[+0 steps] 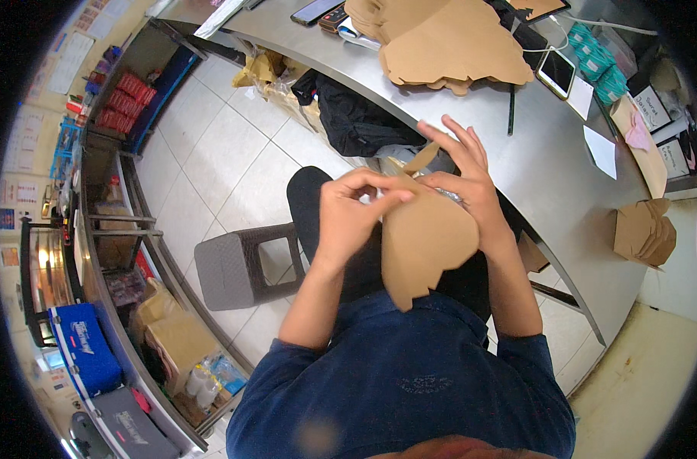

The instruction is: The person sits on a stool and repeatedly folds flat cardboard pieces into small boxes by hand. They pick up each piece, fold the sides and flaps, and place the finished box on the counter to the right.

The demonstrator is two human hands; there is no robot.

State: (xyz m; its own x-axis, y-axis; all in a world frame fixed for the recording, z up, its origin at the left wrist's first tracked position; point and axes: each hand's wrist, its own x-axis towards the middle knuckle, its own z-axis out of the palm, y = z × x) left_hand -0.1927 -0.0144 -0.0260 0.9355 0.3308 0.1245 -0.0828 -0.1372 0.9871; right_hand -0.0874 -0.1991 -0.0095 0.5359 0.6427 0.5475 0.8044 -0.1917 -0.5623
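A flat brown cardboard cutout hangs in front of my chest, above my lap, with a rounded side and a notched lower edge. My left hand pinches its upper left edge between thumb and fingers. At its upper right, my right hand steadies it with the thumb side, the other fingers stretched upward and apart. A narrow brown flap sticks up between the two hands. Something shiny and silvery shows partly beside my right palm; I cannot make out what it is.
On the steel table lie a pile of brown cardboard cutouts, a white phone, teal bundles and folded cardboard pieces. A grey stool stands left of me. Under the table is a black bag; shelving lines the left.
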